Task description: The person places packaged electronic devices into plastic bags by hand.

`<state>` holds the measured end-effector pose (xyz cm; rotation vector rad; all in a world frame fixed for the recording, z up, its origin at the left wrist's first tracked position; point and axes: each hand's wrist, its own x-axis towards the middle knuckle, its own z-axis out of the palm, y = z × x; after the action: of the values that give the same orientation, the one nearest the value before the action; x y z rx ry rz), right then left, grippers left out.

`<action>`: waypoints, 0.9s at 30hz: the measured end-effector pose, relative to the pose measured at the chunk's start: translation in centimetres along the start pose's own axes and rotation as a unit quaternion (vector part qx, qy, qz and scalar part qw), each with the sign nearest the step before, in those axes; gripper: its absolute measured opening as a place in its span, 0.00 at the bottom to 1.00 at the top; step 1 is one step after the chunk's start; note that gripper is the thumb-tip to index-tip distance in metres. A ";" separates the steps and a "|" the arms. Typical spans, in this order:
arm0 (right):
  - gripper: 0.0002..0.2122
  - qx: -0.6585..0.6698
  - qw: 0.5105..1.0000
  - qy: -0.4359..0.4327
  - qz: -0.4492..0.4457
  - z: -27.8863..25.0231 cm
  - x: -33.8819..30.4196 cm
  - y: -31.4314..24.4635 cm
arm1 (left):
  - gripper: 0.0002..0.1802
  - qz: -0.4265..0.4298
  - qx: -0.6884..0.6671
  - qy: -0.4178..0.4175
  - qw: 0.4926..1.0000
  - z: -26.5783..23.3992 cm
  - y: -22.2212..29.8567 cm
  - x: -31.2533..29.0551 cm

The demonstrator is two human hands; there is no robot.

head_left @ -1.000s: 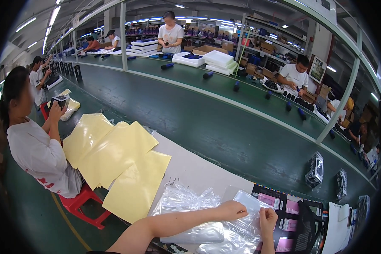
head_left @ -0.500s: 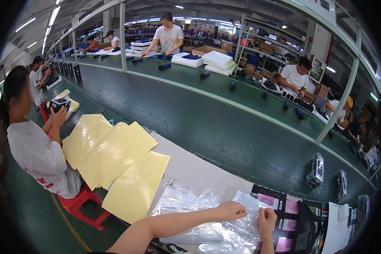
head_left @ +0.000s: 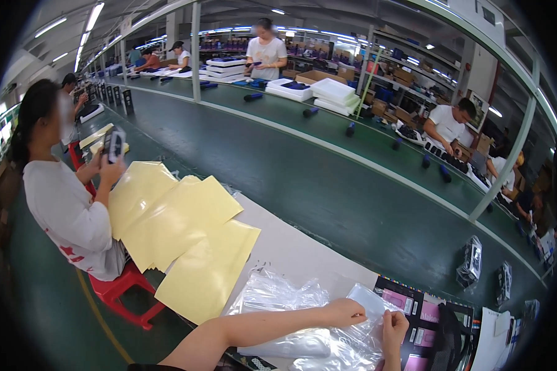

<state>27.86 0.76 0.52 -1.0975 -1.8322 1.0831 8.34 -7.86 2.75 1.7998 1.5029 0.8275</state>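
Observation:
Over the front of the table, a clear plastic bag is stretched between my hands. My left hand reaches in from the lower left, its fingers curled closed at the bag's near-left side. Thumb and fingers of my right hand pinch the bag's right edge. Beneath my left forearm lies a pile of clear plastic bags, crinkled and overlapping. Another loose spread of clear film lies below my hands.
Yellow sheets fan across the table's left. Printed black-and-pink sheets and a black mesh item lie at right. Film-wrapped boxes stand on the green conveyor. A co-worker sits at left on a red stool, holding a box.
The view has shifted slightly, moving the scene rightward. My hands keep nearly the same pose on the bag. The seated co-worker has tilted the box upright.

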 end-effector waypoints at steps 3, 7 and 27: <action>0.11 -0.007 1.000 0.009 -0.008 0.0 -0.4 -0.3 | 0.16 0.011 -0.005 0.006 1.000 0.4 -0.2 0.0; 0.11 -0.012 1.000 0.014 -0.010 -0.1 -0.4 -0.4 | 0.16 0.012 -0.031 0.015 0.999 0.5 0.1 0.0; 0.11 0.012 1.000 -0.003 0.019 -0.1 -0.3 -1.5 | 0.16 -0.009 -0.012 -0.020 1.000 -0.4 0.8 -0.1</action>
<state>27.58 0.13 1.90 -1.1194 -1.8043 1.1285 8.48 -8.03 3.58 1.7715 1.4765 0.7936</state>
